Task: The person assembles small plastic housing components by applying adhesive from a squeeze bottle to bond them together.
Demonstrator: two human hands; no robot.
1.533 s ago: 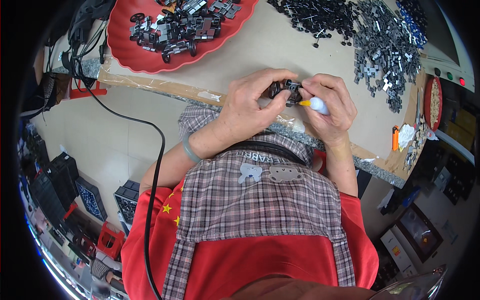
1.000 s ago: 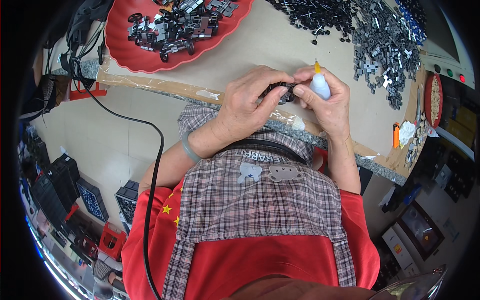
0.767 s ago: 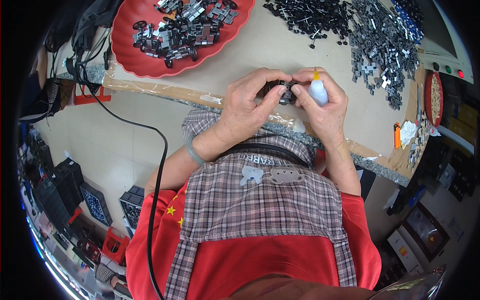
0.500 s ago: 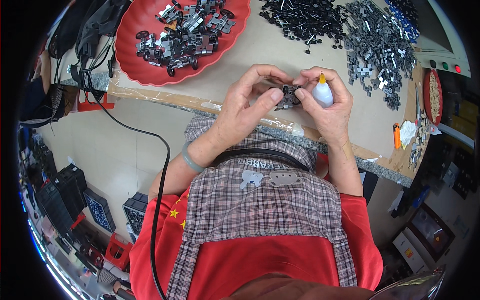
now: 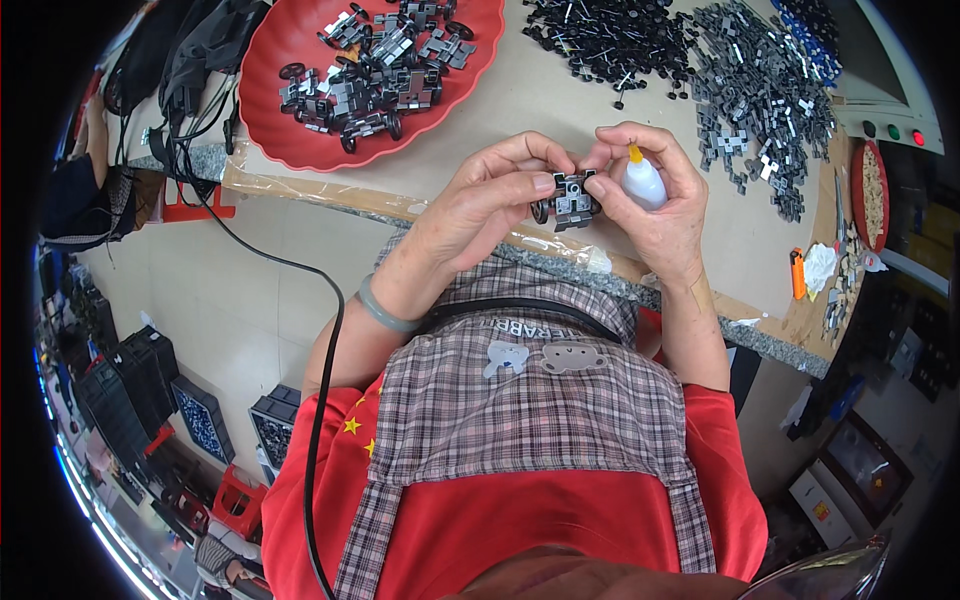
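Note:
Over the table's near edge, my left hand [image 5: 492, 198] pinches a small dark grey toy chassis [image 5: 573, 200] with black wheels between thumb and fingers. My right hand [image 5: 655, 205] grips its other side with thumb and fingertips. Tucked in the palm of that same hand is a white squeeze bottle [image 5: 645, 186], its yellow-orange nozzle pointing up and away from me. A red scalloped tray [image 5: 262, 130] to the far left holds several similar wheeled chassis.
Black wheel-and-axle parts [image 5: 610, 45] lie heaped at the back, beside a pile of grey plastic pieces [image 5: 745, 90]. An orange lighter [image 5: 797, 273] and crumpled white tissue [image 5: 819, 268] lie at the right. A red dish [image 5: 868, 195] stands beyond. A black cable [image 5: 325, 350] hangs at my left.
The chassis has turned between my fingers, so its blocky grey face and a wheel now show. My left fingers have closed in tighter around it; the bottle stays in my right hand.

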